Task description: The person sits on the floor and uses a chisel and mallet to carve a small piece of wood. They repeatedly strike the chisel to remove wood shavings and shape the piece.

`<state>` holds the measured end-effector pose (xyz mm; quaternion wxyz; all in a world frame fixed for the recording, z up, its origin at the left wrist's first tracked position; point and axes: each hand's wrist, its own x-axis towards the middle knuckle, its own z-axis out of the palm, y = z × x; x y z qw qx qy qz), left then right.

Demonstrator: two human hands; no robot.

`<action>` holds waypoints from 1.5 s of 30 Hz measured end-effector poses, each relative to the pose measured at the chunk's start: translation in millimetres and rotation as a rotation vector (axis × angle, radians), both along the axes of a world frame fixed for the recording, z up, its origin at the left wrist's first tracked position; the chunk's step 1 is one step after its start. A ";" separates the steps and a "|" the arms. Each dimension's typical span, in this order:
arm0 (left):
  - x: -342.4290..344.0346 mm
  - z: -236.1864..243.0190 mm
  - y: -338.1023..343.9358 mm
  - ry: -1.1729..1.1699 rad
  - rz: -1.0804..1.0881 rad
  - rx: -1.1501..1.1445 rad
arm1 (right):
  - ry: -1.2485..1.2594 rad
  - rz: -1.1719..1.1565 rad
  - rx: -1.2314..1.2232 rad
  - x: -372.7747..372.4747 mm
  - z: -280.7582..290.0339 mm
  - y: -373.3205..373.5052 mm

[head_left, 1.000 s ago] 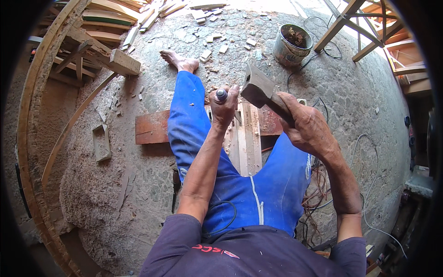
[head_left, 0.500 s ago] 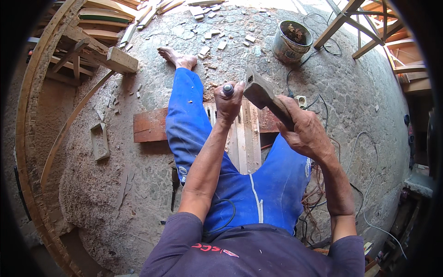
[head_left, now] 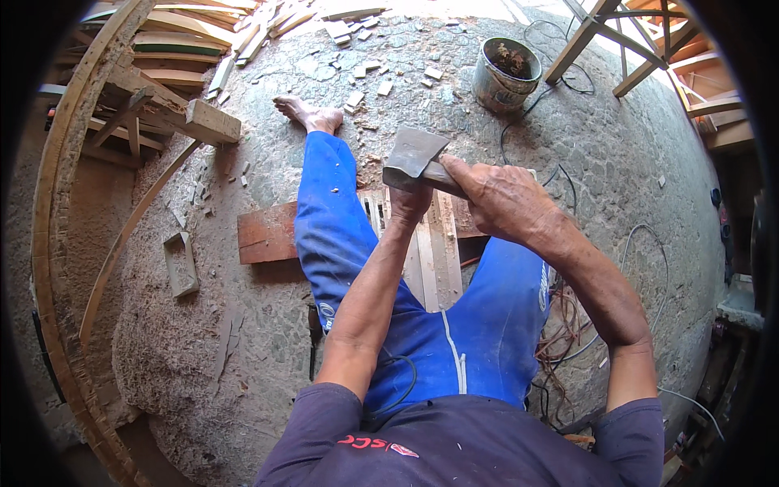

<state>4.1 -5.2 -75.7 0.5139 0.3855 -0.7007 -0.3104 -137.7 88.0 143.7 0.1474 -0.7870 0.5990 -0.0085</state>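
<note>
My right hand point(head_left: 495, 195) grips the wooden haft of an axe point(head_left: 414, 154), whose metal head lies over my left hand point(head_left: 410, 200). My left hand is closed, mostly hidden under that head; earlier frames show a round-ended tool handle upright in it. Pale wooden strips point(head_left: 434, 268) with slots and shavings run between my legs, across a red-brown board point(head_left: 264, 235).
A dirty bucket point(head_left: 503, 81) stands ahead right, near cables and a wooden trestle point(head_left: 617, 32). Curved timber frames point(head_left: 65, 227) line the left. Wood offcuts point(head_left: 385, 88) and a small box point(head_left: 181, 264) lie on the rough floor point(head_left: 178, 349).
The axe head has swung left and down from beside my left hand to on top of it, hiding the tool handle. My right forearm has moved with it.
</note>
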 end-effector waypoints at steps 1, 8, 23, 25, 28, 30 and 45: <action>0.0 5.9 -1.0 -0.016 -0.010 -0.048 | -0.068 -0.004 -0.057 -0.4 5.1 2.5; 2.5 41.6 9.4 0.297 -0.246 0.383 | -0.275 -0.030 -0.389 8.9 42.2 8.1; 11.3 34.5 5.8 0.304 -0.347 0.391 | -0.031 -0.130 -0.176 18.0 30.0 5.8; 17.1 15.5 0.7 0.006 -0.253 0.066 | 0.004 -0.096 0.050 8.7 -20.5 3.4; 24.9 41.3 77.8 -0.002 -0.406 0.072 | -0.103 -0.188 0.061 -3.6 -16.9 35.2; 32.3 47.5 90.1 -0.036 -0.421 -0.029 | -0.278 -0.241 -0.045 -3.5 -32.3 49.0; 16.0 71.4 13.4 0.391 -0.071 0.343 | -0.683 -0.682 0.090 -18.1 -51.7 90.4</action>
